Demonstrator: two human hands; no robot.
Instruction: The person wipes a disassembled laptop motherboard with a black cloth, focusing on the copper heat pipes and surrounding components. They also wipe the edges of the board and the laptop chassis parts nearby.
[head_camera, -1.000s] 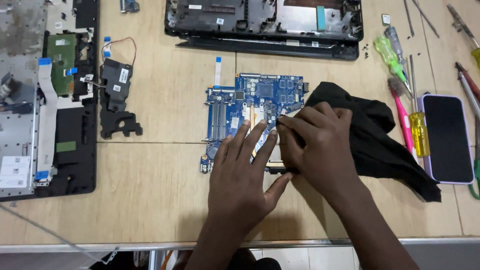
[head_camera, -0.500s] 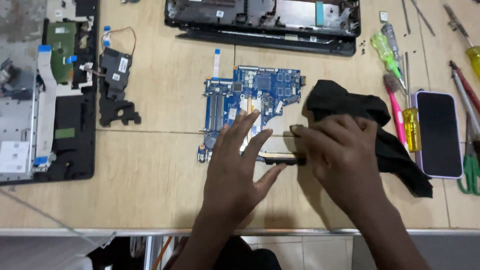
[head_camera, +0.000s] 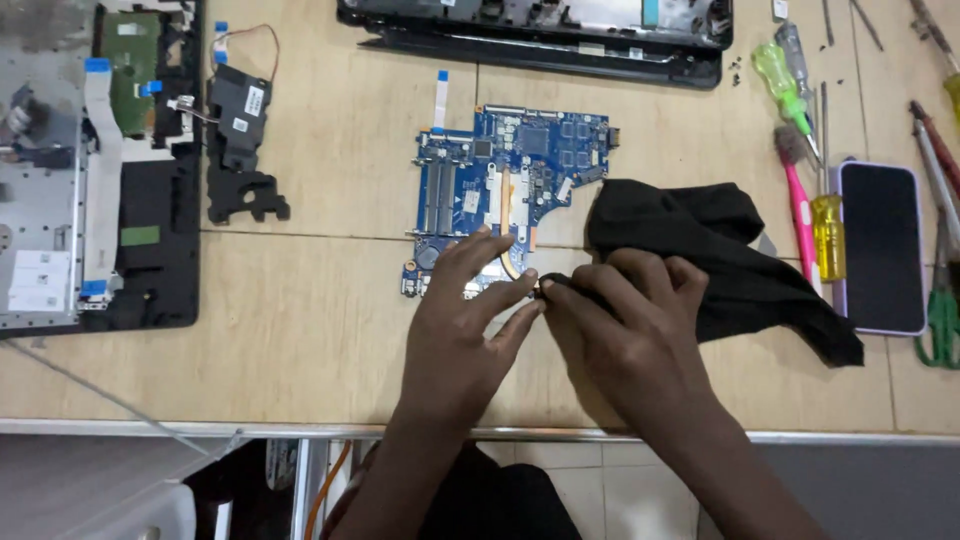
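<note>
Both hands are meeting over the near edge of the blue circuit board (head_camera: 510, 185), which is lying flat on the wooden desk (head_camera: 320, 330). The left hand (head_camera: 465, 335) is pressing down, fingers spread, holding nothing I can make out. The right hand (head_camera: 625, 340) is closing its grip on a small dark part (head_camera: 553, 284) at the board's edge. A black cloth (head_camera: 730, 255) is lying just beside that hand.
</note>
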